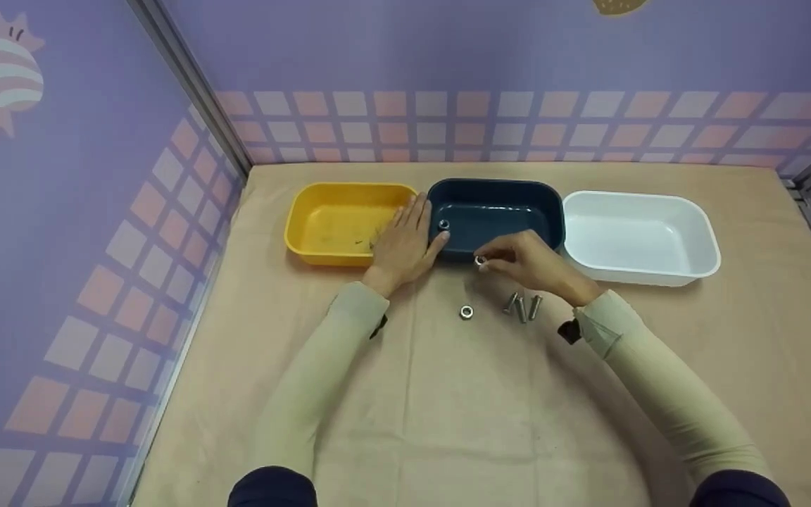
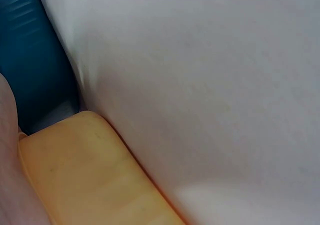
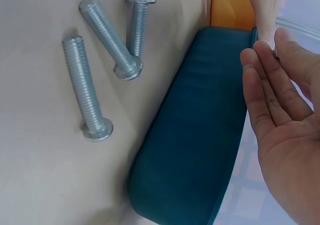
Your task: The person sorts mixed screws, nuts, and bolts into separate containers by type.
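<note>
My right hand point(image 1: 529, 260) pinches a metal nut point(image 1: 480, 260) between thumb and fingertips, right at the front rim of the dark blue box point(image 1: 495, 184). In the right wrist view only a sliver of that nut point(image 3: 275, 53) shows. Another nut point(image 1: 444, 225) sits inside the blue box near its left wall. My left hand point(image 1: 404, 243) lies with straight fingers over the adjoining walls of the yellow box point(image 1: 346, 259) and the blue one. On the cloth in front, a third nut point(image 1: 467, 312) lies beside three bolts; one bolt point(image 3: 85, 87) lies apart in the right wrist view.
A white box point(image 1: 641, 274) stands right of the blue box, making a row of three. Small dark bits point(image 1: 359, 243) show in the yellow box. Behind the row rises a purple checkered wall point(image 1: 448, 56), with another panel point(image 1: 89, 246) along the left.
</note>
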Demonstrator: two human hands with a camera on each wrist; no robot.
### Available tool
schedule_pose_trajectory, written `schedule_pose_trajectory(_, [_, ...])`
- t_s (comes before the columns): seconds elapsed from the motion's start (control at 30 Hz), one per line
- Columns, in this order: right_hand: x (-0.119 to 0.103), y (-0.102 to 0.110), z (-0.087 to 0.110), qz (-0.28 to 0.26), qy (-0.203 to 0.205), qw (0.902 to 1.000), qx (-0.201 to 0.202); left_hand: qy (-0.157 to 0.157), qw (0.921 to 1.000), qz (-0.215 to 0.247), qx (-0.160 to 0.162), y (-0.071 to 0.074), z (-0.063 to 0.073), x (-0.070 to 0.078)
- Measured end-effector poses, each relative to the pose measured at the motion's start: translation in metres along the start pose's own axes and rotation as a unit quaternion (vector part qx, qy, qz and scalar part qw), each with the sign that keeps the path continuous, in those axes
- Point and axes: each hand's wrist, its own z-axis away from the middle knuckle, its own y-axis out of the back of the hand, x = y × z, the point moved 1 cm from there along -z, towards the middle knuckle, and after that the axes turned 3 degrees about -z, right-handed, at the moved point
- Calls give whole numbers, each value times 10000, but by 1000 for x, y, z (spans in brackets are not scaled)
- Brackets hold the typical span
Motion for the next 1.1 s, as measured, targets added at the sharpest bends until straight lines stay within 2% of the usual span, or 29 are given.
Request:
schedule_pose_trajectory(0.43, [-5, 7, -12, 185, -157, 9997, 53, -9, 10000, 33, 39, 1, 0, 1])
schedule_pose_trajectory(0.73, [-4, 10, -22, 128, -4, 9996, 242, -27, 10000, 33, 62, 2, -1, 0])
schedule_pose_trajectory(0.9, [-2, 10, -28, -13, -126, 9994, 307, -29, 9999, 89, 54, 1, -1, -1])
schedule_pose_trajectory(1.1, [4, 9, -36, 66, -253, 9988, 420, -35, 9998, 156, 70, 0, 0, -1])
